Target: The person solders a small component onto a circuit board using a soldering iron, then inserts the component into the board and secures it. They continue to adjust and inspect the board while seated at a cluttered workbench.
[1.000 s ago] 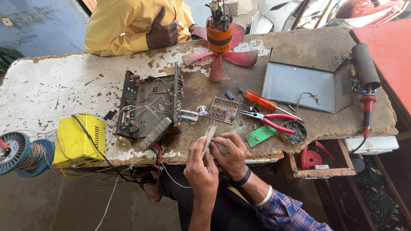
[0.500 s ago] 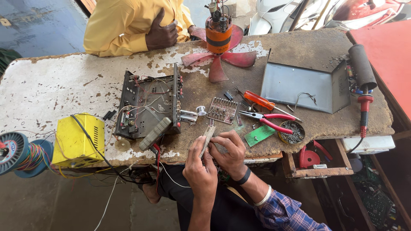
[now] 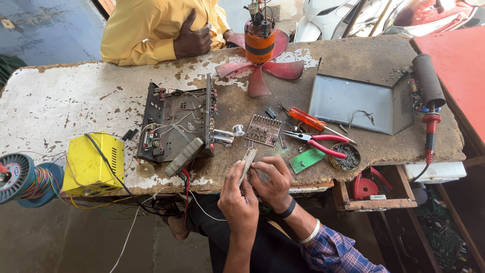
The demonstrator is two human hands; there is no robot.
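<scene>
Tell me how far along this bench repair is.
Done: the amplifier chassis lies open, wiring exposed. In hand: left hand and right hand hold a small pale board edge-on. Left: brown circuit board, pliers and screwdriver lie loose on the table.

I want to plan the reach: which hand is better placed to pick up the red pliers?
Probably the right hand: it is nearer the pliers, which lie to its right. The left hand is farther away. Both hands hold the small board.
</scene>
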